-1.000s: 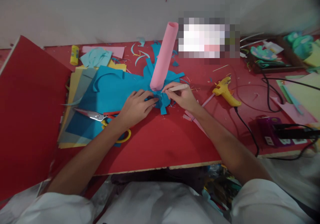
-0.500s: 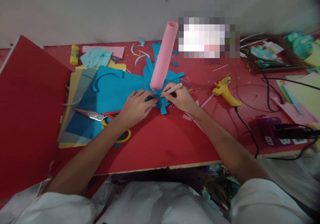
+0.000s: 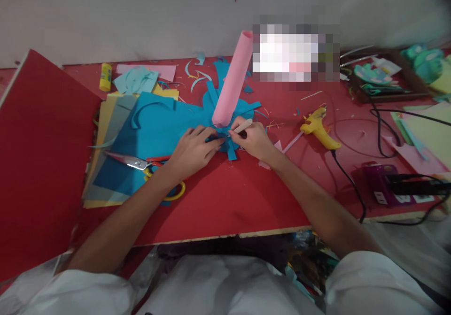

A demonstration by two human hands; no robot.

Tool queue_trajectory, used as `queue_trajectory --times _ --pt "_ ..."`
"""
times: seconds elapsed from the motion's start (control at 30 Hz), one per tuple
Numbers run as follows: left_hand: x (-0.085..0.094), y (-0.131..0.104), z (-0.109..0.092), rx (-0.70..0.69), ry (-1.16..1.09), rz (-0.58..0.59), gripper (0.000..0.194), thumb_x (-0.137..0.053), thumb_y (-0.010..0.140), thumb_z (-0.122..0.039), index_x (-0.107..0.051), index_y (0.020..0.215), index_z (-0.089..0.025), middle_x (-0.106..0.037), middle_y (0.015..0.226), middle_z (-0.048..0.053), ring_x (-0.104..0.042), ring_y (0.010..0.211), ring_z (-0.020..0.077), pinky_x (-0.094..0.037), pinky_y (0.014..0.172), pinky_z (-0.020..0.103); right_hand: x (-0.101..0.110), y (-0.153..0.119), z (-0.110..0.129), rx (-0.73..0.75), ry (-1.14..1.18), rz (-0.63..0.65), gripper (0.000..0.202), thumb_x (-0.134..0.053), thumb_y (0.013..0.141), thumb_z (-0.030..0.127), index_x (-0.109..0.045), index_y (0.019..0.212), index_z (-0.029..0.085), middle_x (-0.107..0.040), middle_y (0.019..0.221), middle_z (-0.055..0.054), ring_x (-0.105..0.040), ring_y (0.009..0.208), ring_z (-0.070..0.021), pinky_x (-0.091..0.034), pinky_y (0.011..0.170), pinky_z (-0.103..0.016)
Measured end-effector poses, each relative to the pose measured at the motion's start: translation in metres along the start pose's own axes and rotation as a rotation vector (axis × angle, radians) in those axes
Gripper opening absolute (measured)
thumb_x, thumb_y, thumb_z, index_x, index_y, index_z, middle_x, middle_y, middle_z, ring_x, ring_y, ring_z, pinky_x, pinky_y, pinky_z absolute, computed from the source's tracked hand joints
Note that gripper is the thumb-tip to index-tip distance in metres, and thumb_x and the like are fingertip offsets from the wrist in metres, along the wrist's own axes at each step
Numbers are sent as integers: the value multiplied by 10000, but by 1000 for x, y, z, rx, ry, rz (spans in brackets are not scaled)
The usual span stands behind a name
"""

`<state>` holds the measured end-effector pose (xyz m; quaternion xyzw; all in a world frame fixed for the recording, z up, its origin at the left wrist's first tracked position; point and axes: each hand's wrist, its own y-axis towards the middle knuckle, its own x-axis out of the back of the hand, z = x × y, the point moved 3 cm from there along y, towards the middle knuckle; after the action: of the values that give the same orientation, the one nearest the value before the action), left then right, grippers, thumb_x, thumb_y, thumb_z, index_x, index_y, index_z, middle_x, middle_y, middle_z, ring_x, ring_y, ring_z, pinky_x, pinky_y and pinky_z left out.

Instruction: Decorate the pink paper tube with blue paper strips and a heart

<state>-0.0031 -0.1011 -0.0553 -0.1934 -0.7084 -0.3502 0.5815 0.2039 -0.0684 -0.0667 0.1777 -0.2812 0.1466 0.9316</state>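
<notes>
My right hand [image 3: 252,139] is closed around a slim white pen [image 3: 243,126], whose lower end points down at a blue paper cut-out [image 3: 231,151]. My left hand [image 3: 197,146] rests on the blue paper just to the left, its fingers partly spread and the fingertips pressing near the pen's point. What lies right under those fingertips is hidden. A pink paper tube [image 3: 233,80] leans up and to the right just beyond both hands, its lower end on the blue cut-outs. Scissors with red and yellow handles [image 3: 136,162] lie partly under my left forearm.
A yellow glue gun [image 3: 319,129] with a black cord lies to the right, near a purple box with plugs [image 3: 382,186]. Coloured sheets [image 3: 105,141] and a glue stick [image 3: 105,77] are at the left. A dark tray [image 3: 391,94] of scraps stands at back right. A red board [image 3: 42,165] stands left.
The pen in my right hand has tilted slightly and its top end is a little lower. The pink tube leans slightly further right. My left hand has stayed about where it was.
</notes>
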Motion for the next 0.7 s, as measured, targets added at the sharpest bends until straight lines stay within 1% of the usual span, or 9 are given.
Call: queue_trajectory --times 0.1,0.2,0.3,0.4,0.5,0.63,0.7 --pt "0 0 0 3 -2 -4 314 -544 1083 -267 -794 1272 -270 -730 1234 102 -615 1099 306 -459 810 440 1 1 -4 -5 28 -28 243 -618 973 355 -525 783 236 -537 649 39 -460 582 -125 -367 611 -294" --pt "0 0 -1 0 -4 -11 318 -533 1090 -271 -790 1276 -261 -735 1234 105 -616 1097 306 -458 806 446 5 0 -11 -36 171 -58 203 -653 968 383 -629 850 219 -626 708 11 -540 630 -142 -394 604 -296" --pt "0 0 0 -5 -13 -15 317 -532 1089 -263 -788 1276 -256 -734 1236 108 -617 1108 305 -457 808 444 7 0 -14 -42 318 -17 222 -675 976 430 -712 946 213 -682 780 -9 -565 654 -148 -410 588 -297" --pt "-1 0 1 -6 -8 -17 316 -531 1091 -267 -789 1274 -258 -735 1225 104 -621 1101 300 -453 803 434 7 0 -12 3 315 6 247 -709 968 450 -754 905 216 -739 882 -40 -603 722 -161 -444 625 -312" --pt "-1 0 0 -5 4 -21 321 -525 1097 -286 -787 1281 -259 -737 1223 103 -626 1099 299 -451 806 427 7 0 -11 0 272 -15 277 -711 970 474 -737 874 215 -732 847 -38 -611 733 -168 -463 652 -320" --pt "-1 0 0 -3 5 -17 316 -534 1094 -286 -789 1279 -262 -740 1228 99 -628 1105 304 -452 810 428 5 1 -10 -70 256 5 313 -713 949 521 -668 895 216 -672 766 -8 -544 642 -143 -410 573 -297" --pt "0 0 0 -2 1 -16 312 -537 1092 -279 -792 1271 -262 -739 1232 98 -626 1107 304 -455 812 432 4 0 -7 -66 229 29 290 -690 956 499 -650 903 218 -667 765 -5 -542 639 -140 -406 575 -294"
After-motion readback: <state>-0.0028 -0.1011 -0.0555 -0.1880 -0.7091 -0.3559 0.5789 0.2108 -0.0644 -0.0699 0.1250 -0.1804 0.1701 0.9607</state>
